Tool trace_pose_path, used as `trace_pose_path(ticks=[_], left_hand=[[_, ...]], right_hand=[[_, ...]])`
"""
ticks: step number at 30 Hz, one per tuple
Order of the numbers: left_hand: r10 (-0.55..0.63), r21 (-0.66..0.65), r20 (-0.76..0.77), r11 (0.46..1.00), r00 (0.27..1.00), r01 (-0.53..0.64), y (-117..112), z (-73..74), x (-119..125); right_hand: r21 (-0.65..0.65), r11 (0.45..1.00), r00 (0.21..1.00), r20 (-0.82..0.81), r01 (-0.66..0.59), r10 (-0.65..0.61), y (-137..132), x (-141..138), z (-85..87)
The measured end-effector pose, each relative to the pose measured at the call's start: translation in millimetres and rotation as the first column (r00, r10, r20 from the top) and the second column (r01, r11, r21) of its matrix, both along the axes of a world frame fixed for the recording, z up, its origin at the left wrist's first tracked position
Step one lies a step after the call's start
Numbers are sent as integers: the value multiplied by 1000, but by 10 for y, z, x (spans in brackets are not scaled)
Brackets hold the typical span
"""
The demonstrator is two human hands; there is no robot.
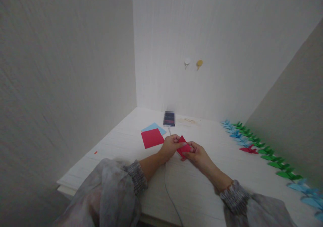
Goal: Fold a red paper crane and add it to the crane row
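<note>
Between my two hands is a piece of folded red origami paper [185,148], held just above the white table. My left hand [170,146] grips its left side, thumb lying across the front. On the right edge, the fingers and thumb of my right hand [198,154] pinch the same paper. A flat red paper sheet [152,138] lies left of my left hand, partly over a light blue sheet [154,127]. At the right stands a finished-looking red folded bird [249,149].
Rows of green folded birds [276,163] and blue folded birds [236,134] line the table's right side. A phone [169,118] with a cable [169,195] sits near the back wall. Two hooks [199,64] hang on that wall. An orange scrap [95,152] lies at left.
</note>
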State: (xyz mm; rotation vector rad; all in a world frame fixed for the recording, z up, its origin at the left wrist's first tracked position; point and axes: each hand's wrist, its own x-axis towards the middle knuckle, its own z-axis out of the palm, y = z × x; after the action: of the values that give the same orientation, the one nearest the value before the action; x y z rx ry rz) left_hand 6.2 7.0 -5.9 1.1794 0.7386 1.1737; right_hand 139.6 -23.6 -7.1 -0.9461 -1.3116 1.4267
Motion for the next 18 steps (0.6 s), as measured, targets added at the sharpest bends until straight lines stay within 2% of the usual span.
trace_pose_path(ticks=[4,11,18], left_hand=[[31,-12,-4,999,1000,-31,15,-7,5],[17,-6,-11,1000,1000,-17,10,32,1],[-57,-26,-68,998,996,56,4,32,2]], right_hand=[[-14,1000,1000,-29,-3,2,-13,-25,29],[-39,999,1000,-1,-30,30,-55,-23,78],[94,988,992,-1,124,-124,18,52,-11]])
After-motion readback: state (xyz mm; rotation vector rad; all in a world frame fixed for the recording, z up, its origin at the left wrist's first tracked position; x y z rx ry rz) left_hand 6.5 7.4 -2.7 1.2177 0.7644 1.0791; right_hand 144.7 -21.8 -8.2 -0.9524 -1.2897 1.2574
